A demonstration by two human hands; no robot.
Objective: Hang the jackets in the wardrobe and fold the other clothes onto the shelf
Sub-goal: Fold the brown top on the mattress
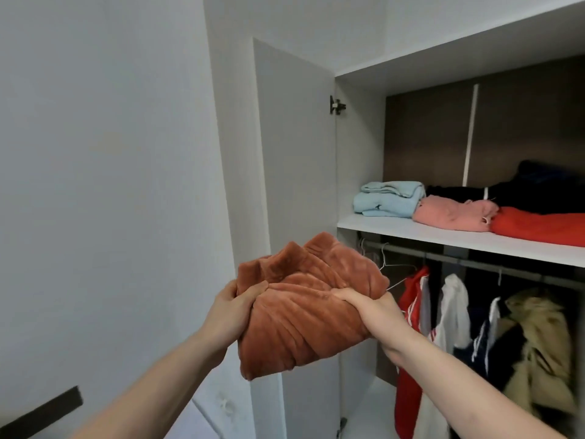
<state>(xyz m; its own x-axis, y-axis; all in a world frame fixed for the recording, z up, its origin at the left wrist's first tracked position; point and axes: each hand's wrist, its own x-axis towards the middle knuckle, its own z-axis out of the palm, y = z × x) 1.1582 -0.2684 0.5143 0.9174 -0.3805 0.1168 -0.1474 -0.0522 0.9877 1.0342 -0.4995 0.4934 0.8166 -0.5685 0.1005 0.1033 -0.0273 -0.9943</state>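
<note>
We see a white shelf (395, 229) running across the open wardrobe, above the hanging rail. On it at the left lies a folded light-blue garment (387, 199), just beside it a folded pink one (451, 214) that touches it, and next to that, toward the right edge, a red one (538, 228). Behind the pink and red pieces we make out dark clothes (522, 191) lying further back on the shelf, with a white stripe showing, too dim for us to tell apart.
</note>
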